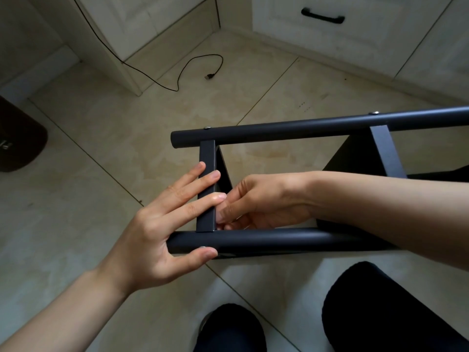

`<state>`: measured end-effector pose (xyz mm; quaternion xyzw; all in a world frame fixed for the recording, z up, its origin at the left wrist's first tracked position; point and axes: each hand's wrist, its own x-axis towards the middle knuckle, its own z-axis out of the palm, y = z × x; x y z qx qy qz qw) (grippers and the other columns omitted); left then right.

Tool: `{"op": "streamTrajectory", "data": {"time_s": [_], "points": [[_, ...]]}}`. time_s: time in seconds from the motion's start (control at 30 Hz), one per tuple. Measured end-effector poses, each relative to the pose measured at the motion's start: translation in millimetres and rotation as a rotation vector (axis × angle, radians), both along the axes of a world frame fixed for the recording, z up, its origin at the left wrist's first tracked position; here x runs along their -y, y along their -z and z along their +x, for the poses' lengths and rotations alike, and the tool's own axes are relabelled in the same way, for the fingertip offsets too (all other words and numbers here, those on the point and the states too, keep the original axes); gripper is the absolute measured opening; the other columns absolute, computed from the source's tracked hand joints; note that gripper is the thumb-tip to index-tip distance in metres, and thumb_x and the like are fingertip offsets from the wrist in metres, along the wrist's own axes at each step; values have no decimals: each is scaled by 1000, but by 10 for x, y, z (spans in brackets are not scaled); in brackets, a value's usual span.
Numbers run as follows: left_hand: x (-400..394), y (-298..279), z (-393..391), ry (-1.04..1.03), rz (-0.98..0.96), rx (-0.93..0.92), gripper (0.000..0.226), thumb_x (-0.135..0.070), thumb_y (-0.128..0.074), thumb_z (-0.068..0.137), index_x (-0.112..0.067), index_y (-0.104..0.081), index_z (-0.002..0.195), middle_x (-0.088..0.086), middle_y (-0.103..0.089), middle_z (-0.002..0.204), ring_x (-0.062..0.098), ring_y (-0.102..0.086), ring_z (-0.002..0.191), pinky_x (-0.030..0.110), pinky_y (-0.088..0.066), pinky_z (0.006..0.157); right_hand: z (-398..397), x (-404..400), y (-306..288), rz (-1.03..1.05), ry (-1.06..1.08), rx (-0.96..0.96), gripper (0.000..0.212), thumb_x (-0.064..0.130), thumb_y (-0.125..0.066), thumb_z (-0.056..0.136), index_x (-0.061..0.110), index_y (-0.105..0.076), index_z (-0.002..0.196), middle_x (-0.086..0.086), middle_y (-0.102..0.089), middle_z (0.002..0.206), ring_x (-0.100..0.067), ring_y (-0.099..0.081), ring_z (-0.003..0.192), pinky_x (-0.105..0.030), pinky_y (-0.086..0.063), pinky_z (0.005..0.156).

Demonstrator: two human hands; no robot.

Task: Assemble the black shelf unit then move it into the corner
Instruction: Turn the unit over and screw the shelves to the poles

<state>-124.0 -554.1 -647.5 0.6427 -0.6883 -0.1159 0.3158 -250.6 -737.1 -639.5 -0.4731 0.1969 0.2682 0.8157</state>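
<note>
The black shelf unit [304, 128] lies on its side on the tiled floor, two round tubes joined by flat crossbars. My left hand [157, 224] clamps the end of the near tube [266, 240]: thumb along its near side, straight fingers across the end crossbar [207, 153]. My right hand [258, 199] reaches inside the frame. Its curled fingertips pinch together at the inner corner where that crossbar meets the near tube; what they hold is hidden. Silver screw heads [207, 127] show on the far tube.
White cabinets [152, 21] meet in a corner ahead, one with a black drawer handle [322, 16]. A black USB cable [193, 69] trails on the floor. A dark brown object [20, 138] sits at the left. My knees [380, 301] are below the frame.
</note>
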Motion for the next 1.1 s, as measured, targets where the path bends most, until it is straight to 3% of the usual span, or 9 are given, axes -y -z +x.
{"op": "streamTrajectory", "data": {"time_s": [0.17,0.3,0.5,0.57,0.7,0.83,0.97,1.1], "points": [[1,-4,-9,-3,-1,1,60,-49,-59,96,-4,-55,135,15,-44,153,35,-31,149,42,-30,120,3,-14,27,-13,-6,8,13,5,-57,95,0,-68,93,-7,-68,77,-11,-64,68,-21,-56,69],[-8,-3,-11,-5,0,4,59,-49,-59,96,-4,-55,134,15,-44,152,34,-32,149,41,-30,120,-2,-51,63,-68,-40,27,13,10,-57,96,7,-68,89,-8,-67,88,-14,-64,78,-27,-53,80],[-31,15,-20,-3,-5,2,59,-49,-59,96,-3,-55,133,15,-44,153,35,-31,149,41,-30,120,-3,-142,89,-174,-63,21,20,20,-53,99,8,-62,86,-7,-58,82,-13,-57,70,-21,-51,66],[-33,15,-19,-2,-3,3,60,-49,-59,96,-3,-55,134,15,-43,153,35,-31,149,41,-30,120,3,-165,97,-196,-81,23,20,21,-51,101,7,-59,88,-7,-56,81,-13,-54,69,-23,-50,67],[-30,19,-18,-2,-7,-3,60,-48,-59,97,-2,-55,134,15,-44,154,35,-31,149,42,-30,120,7,-159,91,-172,-58,12,28,20,-53,100,12,-62,75,-3,-59,73,-12,-57,64,-23,-53,64],[-30,20,-18,-6,-8,-2,60,-48,-60,96,-2,-55,135,15,-44,154,36,-31,149,44,-30,120,21,-132,69,-140,-62,3,15,14,-55,97,9,-65,85,-5,-60,77,-12,-59,66,-24,-54,62],[-39,19,-23,-11,-5,-3,61,-48,-60,96,-1,-55,135,16,-44,153,35,-31,149,43,-30,120,21,-172,87,-170,-41,-17,25,14,-58,95,11,-63,71,-1,-61,65,-10,-59,56,-22,-53,56],[-57,13,-32,-10,1,-1,61,-48,-60,96,-1,-55,134,16,-44,154,36,-31,149,44,-30,120,15,-213,94,-239,-50,-4,25,19,-59,96,12,-61,72,3,-59,62,-7,-56,53,-19,-48,55]]}}
